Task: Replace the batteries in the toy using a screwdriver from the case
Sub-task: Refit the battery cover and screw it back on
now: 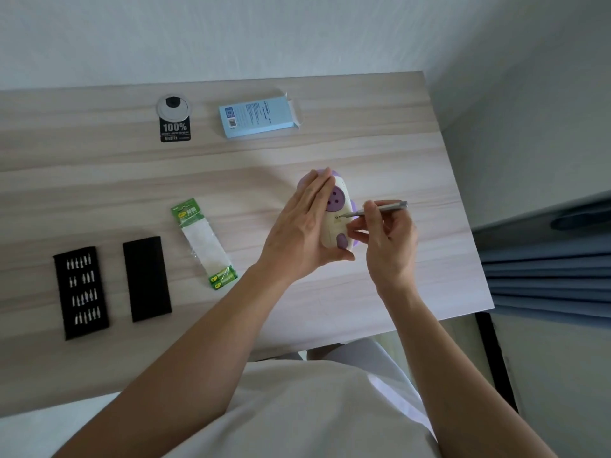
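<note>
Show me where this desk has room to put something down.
Bare wood: the back right corner past the blue box; the middle between box, battery pack and toy; the front edge. Crowded: at the toy, with left hand, right hand and screwdriver; front left, bit tray and black cover.

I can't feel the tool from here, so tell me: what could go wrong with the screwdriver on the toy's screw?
1. The screwdriver seems to meet the screw at a slant, so the tip may slip and mar the toy or strip the head.
2. The left hand steadies the toy with straight fingers and a thumb below; that grip may let it twist under torque.
3. Once out, the tiny screw could roll off the table, whose right edge is close.
</note>
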